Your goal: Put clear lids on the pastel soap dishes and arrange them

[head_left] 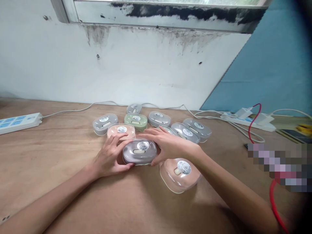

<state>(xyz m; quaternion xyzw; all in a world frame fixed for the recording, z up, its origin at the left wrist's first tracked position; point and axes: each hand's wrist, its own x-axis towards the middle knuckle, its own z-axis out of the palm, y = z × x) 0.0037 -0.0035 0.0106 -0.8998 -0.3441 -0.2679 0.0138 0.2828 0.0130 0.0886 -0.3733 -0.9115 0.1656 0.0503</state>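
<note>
A grey oval soap box (139,152) with a clear lid and a round printed sticker sits on the table in front of me. My left hand (108,156) grips its left end, thumb low at the front and fingers curled along the far side. From the right, my right hand (170,144) holds the other end, its thumb at the front corner and its fingers reaching behind. Just beyond is a peach soap box (121,131), partly covered by my left fingers. Another peach soap box (180,177) stands near my right forearm, which overlaps its edge.
Several more soap boxes stand behind, among them a green one (136,121) and a grey one (105,123). Power strips lie at left (20,123) and right (263,123), joined to white cables along the wall. A red cable (275,201) runs at the right edge.
</note>
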